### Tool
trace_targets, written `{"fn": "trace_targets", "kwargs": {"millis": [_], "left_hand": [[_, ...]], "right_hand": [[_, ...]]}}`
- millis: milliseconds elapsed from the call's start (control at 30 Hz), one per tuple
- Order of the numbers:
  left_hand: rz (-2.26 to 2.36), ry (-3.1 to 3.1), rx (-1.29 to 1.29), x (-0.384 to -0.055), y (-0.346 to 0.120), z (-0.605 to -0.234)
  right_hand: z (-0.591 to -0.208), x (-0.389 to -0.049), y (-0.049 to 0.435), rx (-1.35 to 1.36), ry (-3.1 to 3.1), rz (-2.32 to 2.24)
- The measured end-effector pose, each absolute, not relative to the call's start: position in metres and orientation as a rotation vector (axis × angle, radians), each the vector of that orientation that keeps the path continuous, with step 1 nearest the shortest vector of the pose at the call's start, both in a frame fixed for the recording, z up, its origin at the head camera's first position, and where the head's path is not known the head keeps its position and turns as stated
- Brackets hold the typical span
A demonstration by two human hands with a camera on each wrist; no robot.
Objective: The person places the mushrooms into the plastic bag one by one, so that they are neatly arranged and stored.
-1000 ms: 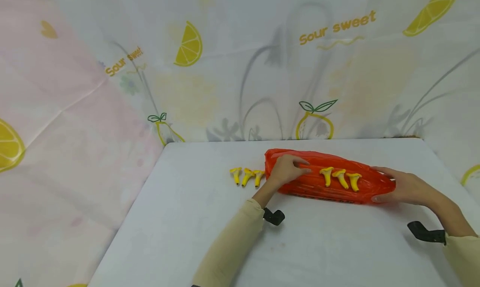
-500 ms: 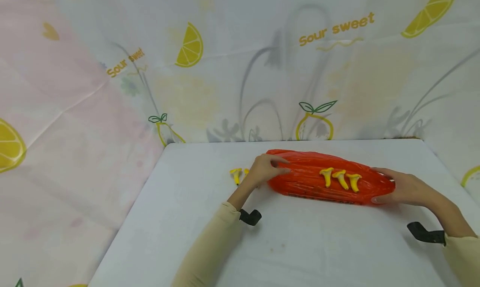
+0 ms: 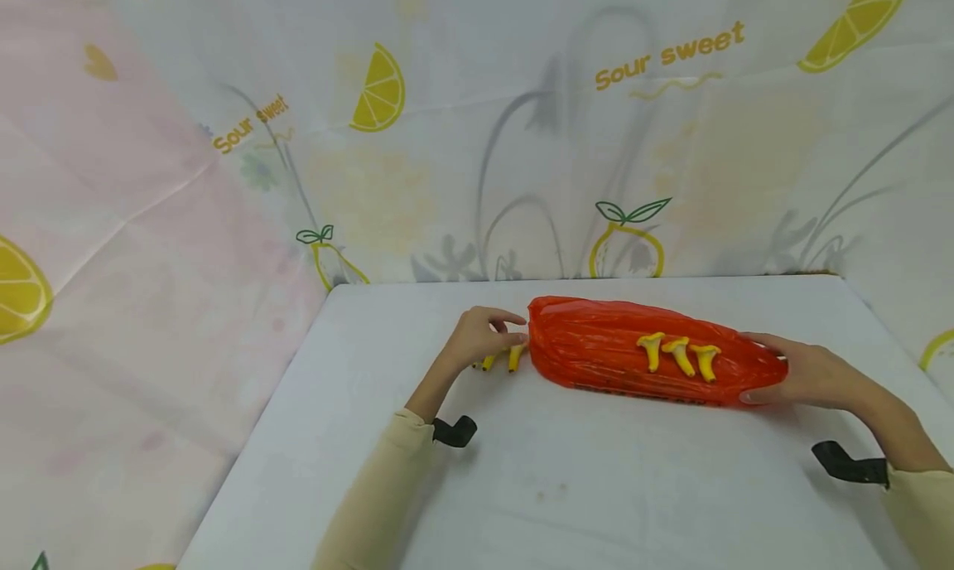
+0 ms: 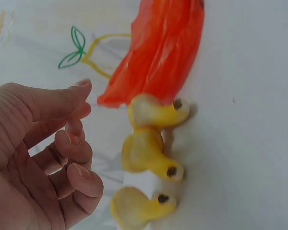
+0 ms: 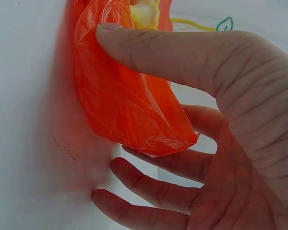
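Note:
A red plastic bag (image 3: 589,350) lies lengthwise on the white table. My right hand (image 3: 823,375) holds its right end, thumb on the near side and fingers behind; in the right wrist view the thumb (image 5: 168,55) rests on the red film. Three yellow trumpet-shaped mushrooms (image 3: 679,356) lie in a row on the bag. Left of the bag, my left hand (image 3: 473,338) hovers with loosely bent fingers and holds nothing. Under it are three more yellow mushrooms (image 3: 516,356), partly hidden in the head view. The left wrist view shows these mushrooms (image 4: 144,151) side by side, apart from the fingers.
The white table (image 3: 596,487) extends toward me and to both sides of the bag. A cloth backdrop (image 3: 462,156) printed with lemons rises behind its far edge. Black wrist mounts (image 3: 455,432) stick out from both wrists.
My left hand has moved left, from above the bag's left part to over the mushrooms on the table. My right hand and the bag look unmoved.

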State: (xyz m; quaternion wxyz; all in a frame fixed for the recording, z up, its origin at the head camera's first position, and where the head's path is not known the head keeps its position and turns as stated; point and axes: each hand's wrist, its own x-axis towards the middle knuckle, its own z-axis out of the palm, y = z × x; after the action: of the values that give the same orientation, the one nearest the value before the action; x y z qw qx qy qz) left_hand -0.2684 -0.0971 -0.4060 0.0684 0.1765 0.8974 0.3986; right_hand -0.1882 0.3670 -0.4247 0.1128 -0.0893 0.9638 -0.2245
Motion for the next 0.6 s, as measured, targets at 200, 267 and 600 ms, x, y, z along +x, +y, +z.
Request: {"fn": "trace_targets", "kwargs": {"millis": [200,267,600], "left_hand": [[1.174,2.715,0.443,-0.268,-0.125,-0.413],[1.184,2.715,0.41,-0.268,-0.132,-0.414],[1.218,2.748,0.1,-0.268,-0.148,-0.418]], "right_hand": [[-0.427,-0.188,0.368,-0.249,2.818,-0.671],[-0.427,-0.188,0.367,-0.251,2.815,-0.673],[-0.423,-0.188,0.367,-0.26,2.818,-0.667]]}}
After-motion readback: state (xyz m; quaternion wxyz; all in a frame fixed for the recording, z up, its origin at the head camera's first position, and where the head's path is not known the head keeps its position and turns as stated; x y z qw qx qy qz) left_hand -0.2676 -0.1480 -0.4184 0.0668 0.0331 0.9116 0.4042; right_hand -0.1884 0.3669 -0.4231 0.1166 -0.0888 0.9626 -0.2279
